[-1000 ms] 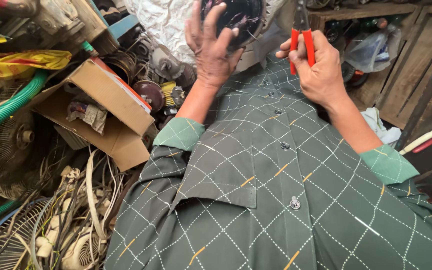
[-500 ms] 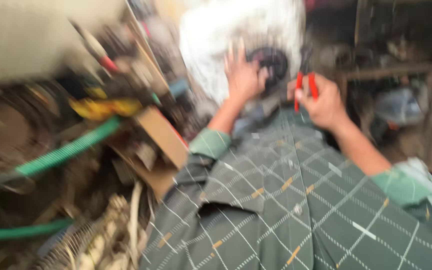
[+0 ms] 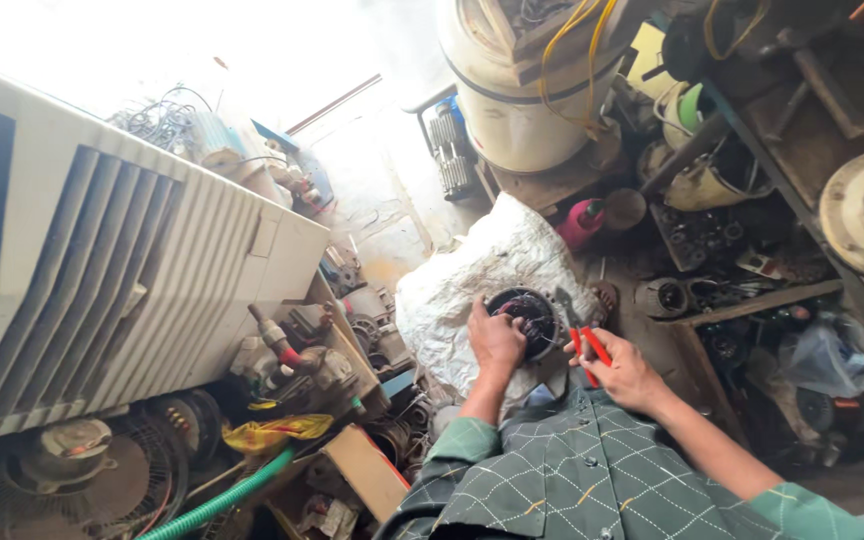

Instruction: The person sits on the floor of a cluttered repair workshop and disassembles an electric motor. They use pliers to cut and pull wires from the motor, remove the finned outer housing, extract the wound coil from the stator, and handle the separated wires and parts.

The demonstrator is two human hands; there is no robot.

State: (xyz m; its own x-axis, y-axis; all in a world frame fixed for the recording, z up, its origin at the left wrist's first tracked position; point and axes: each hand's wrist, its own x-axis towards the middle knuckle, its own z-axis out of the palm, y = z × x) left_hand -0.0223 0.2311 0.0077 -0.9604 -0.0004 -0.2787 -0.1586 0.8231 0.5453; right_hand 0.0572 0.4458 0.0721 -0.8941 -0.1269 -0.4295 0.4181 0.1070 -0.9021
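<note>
Left hand [image 3: 495, 338] spread over the near-left rim of a round dark motor stator [image 3: 527, 318], fingers curled on it, steadying. Right hand [image 3: 628, 368] closed round the red handles of pliers [image 3: 582, 338]; the tool's long axis runs from the hand up and left, metal nose reaching the stator's right edge. Whether the nose actually grips a wire is too small to tell. Hands apart, one either side of the stator, which sits straight ahead of the body, the left hand the nearer since it is already on it. Stator rests on a crumpled white sheet [image 3: 452, 290]. Further out: big white louvred cooler casing [image 3: 122, 260] on the left, green hose [image 3: 222, 497] low left, cream drum [image 3: 527, 90] beyond, cluttered wooden shelf [image 3: 752, 298] on the right
</note>
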